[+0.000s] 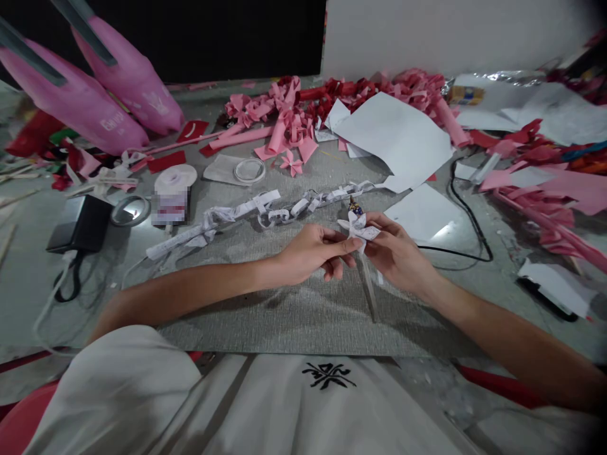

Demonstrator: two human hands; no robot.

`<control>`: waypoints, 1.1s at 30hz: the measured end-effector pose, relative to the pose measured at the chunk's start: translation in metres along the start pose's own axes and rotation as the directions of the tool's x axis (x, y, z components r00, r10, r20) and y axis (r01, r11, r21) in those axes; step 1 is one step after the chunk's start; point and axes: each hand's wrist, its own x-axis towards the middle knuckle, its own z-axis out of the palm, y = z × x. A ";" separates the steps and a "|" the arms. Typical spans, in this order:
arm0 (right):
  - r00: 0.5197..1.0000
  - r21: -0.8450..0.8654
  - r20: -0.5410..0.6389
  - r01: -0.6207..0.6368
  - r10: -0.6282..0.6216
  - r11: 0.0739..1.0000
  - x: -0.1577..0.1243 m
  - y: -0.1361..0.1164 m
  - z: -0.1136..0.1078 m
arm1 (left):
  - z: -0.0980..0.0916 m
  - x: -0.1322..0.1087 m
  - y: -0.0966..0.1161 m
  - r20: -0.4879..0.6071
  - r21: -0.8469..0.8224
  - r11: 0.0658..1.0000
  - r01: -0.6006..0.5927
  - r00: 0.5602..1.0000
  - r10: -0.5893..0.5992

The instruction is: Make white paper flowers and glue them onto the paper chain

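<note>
A white paper flower with pointed petals is held up in front of me between both hands. My left hand pinches its lower petals between thumb and fingers. From the other side, my right hand closes its fingers on the right petals. A thin pale strip runs down below the flower towards me; whether it is joined to the flower I cannot tell. Just behind the petals is a small dark blue and gold thing, partly hidden. Beyond my left hand lies a white paper garland of folded pieces and loops.
Pink and red paper pieces are heaped along the back. White sheets lie behind my hands. At left are a black adapter, a tape roll and pink bags. A black cable curves at right.
</note>
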 end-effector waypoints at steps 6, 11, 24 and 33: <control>0.996 -0.027 0.087 0.026 -0.023 0.999 0.000 -0.002 -0.004 | -0.002 0.001 -0.002 0.001 0.012 1.000 -0.015 1.000 0.015; 0.989 -0.007 0.145 -0.013 0.014 1.000 -0.002 -0.002 -0.004 | -0.008 0.003 -0.005 -0.011 0.030 0.999 -0.017 1.000 0.017; 0.980 0.015 0.163 0.110 -0.111 0.994 0.000 0.001 -0.006 | -0.009 -0.001 0.003 0.037 0.084 0.994 0.071 0.997 -0.075; 0.977 0.000 0.151 0.150 -0.148 0.989 -0.002 0.001 -0.005 | -0.006 -0.002 -0.005 0.052 0.005 0.995 0.096 0.994 -0.096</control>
